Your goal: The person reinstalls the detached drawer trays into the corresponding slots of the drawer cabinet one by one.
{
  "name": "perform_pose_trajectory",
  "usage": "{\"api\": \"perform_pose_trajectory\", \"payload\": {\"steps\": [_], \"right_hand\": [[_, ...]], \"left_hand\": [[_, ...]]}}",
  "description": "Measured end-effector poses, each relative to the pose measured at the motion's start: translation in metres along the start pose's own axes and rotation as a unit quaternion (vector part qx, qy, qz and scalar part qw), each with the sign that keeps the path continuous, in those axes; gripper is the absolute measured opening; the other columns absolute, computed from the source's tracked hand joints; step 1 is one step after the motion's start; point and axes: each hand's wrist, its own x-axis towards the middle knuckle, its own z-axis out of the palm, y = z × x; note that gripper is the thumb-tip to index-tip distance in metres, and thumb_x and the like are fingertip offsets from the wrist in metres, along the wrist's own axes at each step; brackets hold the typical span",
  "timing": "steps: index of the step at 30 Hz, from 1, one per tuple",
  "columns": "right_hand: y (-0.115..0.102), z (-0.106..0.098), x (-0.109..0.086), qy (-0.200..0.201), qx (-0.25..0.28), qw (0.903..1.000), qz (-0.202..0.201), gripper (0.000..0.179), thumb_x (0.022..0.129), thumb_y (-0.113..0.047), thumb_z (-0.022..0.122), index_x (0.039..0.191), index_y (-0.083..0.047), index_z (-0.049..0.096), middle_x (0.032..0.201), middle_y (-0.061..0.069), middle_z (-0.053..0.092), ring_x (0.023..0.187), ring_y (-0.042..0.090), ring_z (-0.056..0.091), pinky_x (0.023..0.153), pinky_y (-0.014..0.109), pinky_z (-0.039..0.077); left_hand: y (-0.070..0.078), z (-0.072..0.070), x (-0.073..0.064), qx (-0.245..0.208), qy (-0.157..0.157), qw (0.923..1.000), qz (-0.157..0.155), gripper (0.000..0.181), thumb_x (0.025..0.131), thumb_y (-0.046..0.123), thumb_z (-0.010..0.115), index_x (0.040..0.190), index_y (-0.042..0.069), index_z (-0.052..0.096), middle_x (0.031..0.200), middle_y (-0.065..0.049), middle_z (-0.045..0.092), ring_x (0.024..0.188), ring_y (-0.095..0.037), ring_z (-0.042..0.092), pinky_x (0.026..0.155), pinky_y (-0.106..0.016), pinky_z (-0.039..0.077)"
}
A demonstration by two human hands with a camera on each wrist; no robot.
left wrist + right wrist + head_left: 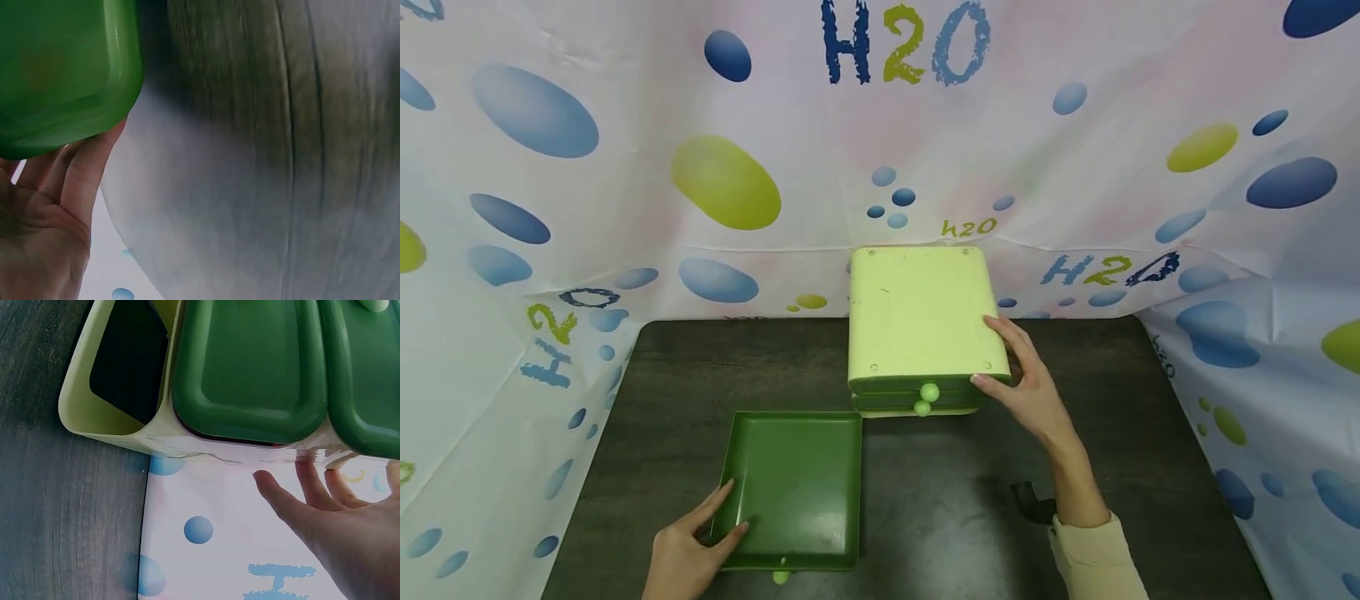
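A light green cabinet (925, 312) stands on the table with two dark green drawers (250, 369) shut in it. The lowest slot (125, 412) is without a drawer. My right hand (1030, 383) touches the cabinet's right side with its fingers spread and fairly straight, the thumb near the top front corner. In front and to the left of the cabinet is a separate green drawer (793, 483) with its hollow facing up and its round knob (781, 577) toward me. My left hand (688, 542) grips this drawer by its left wall, thumb over the rim.
A dark wood-look table (940, 508) carries everything. Behind and along both sides hangs a white curtain (820, 108) with coloured spots and H2O lettering, close behind the cabinet. A black strap (1033, 504) shows at my right wrist.
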Motion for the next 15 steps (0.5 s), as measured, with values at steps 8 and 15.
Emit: {"api": "perform_pose_trajectory", "payload": {"steps": [8, 15], "right_hand": [[-0.021, 0.001, -0.001, -0.010, -0.012, 0.9999, 0.007, 0.079, 0.088, 0.006, 0.071, 0.155, -0.012, 0.034, 0.160, 0.010, 0.022, 0.130, 0.025, 0.038, 0.094, 0.045, 0.041], [-0.018, -0.002, 0.000, -0.018, -0.021, 0.9996, 0.011, 0.081, 0.089, 0.003, 0.071, 0.156, -0.016, 0.032, 0.161, 0.007, 0.020, 0.129, 0.025, 0.041, 0.096, 0.046, 0.041]], "left_hand": [[0.011, 0.016, -0.005, -0.040, -0.025, 0.9989, 0.002, 0.070, 0.075, -0.008, 0.067, 0.140, 0.018, 0.060, 0.137, -0.020, 0.057, 0.054, -0.019, 0.064, 0.045, -0.024, 0.046], [0.017, 0.026, -0.008, -0.086, -0.041, 0.9953, -0.016, 0.073, 0.075, -0.013, 0.060, 0.139, 0.022, 0.061, 0.140, -0.019, 0.055, 0.036, -0.004, 0.014, 0.033, -0.020, 0.027]]}}
